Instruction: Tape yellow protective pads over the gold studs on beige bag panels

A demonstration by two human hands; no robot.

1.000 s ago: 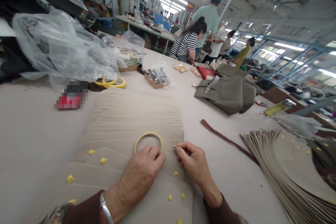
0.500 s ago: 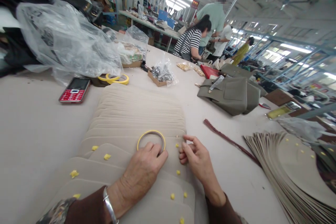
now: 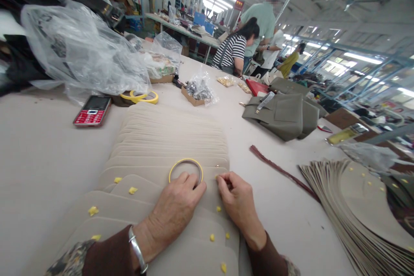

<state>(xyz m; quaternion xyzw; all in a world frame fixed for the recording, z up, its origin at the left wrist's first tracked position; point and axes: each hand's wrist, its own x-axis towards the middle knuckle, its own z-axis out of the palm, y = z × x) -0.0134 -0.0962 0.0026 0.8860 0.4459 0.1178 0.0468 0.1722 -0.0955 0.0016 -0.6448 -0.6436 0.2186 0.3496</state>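
Note:
My left hand [image 3: 176, 202] is closed on the near side of a roll of yellow tape [image 3: 186, 160], which stands over the beige panels. Thumb and fingertips of my right hand [image 3: 237, 194] are pinched at a small piece of yellow tape [image 3: 217, 176] by the right edge of a panel; the fingers cover most of it. Beneath both hands lie overlapping beige panels [image 3: 168, 151], fanned out in a long row. Several yellow tape bits [image 3: 133, 190] stick to the nearer panels. Just beyond my right fingertips is a tiny metal stud [image 3: 217, 166].
A red phone [image 3: 92, 111] and more yellow tape rolls [image 3: 147, 97] lie at the far left. Farther right are an olive bag [image 3: 278, 114], a brown strip [image 3: 281, 172] and another panel stack [image 3: 359, 198]. Co-workers [image 3: 231, 49] are beyond the table.
My right hand has shifted slightly left and its fingers have closed together at the yellow tape piece near the stud. The left hand stays on the tape roll.

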